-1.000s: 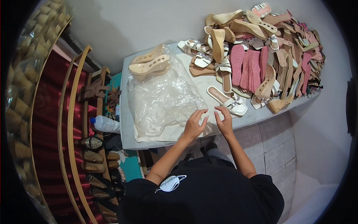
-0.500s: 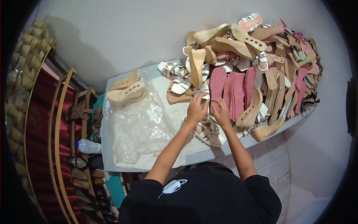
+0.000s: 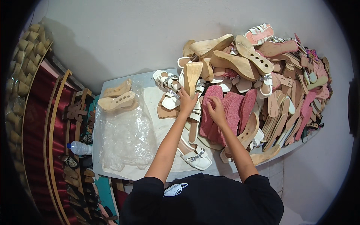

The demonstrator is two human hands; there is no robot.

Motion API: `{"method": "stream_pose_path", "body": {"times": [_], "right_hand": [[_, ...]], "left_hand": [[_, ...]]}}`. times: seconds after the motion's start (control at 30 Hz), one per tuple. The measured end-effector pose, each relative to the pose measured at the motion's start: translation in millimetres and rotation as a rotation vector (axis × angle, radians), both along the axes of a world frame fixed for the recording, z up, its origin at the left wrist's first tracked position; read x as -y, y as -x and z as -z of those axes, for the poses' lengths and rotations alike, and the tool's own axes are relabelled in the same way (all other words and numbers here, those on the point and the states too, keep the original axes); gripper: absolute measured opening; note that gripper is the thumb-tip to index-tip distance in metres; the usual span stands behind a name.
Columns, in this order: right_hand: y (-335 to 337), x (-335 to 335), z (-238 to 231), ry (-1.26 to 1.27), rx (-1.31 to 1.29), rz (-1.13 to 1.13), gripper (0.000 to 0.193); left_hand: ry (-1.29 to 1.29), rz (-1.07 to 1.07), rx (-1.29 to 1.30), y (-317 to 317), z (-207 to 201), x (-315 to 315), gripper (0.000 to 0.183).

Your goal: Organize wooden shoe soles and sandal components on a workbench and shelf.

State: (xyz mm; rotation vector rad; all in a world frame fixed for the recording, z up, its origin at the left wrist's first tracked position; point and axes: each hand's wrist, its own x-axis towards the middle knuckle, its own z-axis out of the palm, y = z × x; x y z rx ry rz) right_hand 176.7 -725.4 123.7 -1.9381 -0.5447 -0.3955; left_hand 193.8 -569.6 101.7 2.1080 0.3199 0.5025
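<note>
My left hand [image 3: 188, 104] has its thumb and fingers around the lower end of a pale wooden wedge sole [image 3: 192, 77], which stands on end. My right hand [image 3: 217, 113] is over the pink insoles [image 3: 231, 108], thumb and bent fingers a little apart, with nothing seen between them. Below my left hand lies a slim sandal part [image 3: 193, 131], partly hidden. White strapped sandals with silver trim [image 3: 170, 98] sit left of my left hand, beside flat brown insoles [image 3: 165, 111]. Nearer me rests another white sandal [image 3: 197, 158].
Wedge soles [image 3: 234, 63], sandals and loose insoles [image 3: 277, 108] form a tall heap at the right. A clear plastic bag [image 3: 127, 138] lies at the left, with wooden soles [image 3: 118, 101] at its top. Shoe racks [image 3: 52, 131] and a water bottle [image 3: 80, 147] stand left of the table.
The view has shifted. My left hand has moved up to the wooden sole, and my right hand has lifted away from it over the pink insoles. The pink insoles look more fanned out.
</note>
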Motion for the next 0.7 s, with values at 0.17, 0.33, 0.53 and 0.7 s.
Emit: {"method": "stream_pose_path", "body": {"times": [0.17,0.33,0.53,0.7], "right_hand": [[-12,-15,8,-0.025,-0.188,-0.096,0.027],[-11,-36,28,-0.056,-0.156,-0.107,0.036],[19,-53,23,-0.260,-0.349,-0.154,0.042],[75,-48,14,-0.414,-0.659,-0.387,0.039]], "left_hand": [[-0.024,0.003,-0.117,0,-7,1,0.067],[0.092,0.008,-0.112,18,-32,-19,0.027],[0.401,0.043,0.100,76,-1,-40,0.034],[0.992,0.174,-0.038,168,-26,-26,0.036]]}}
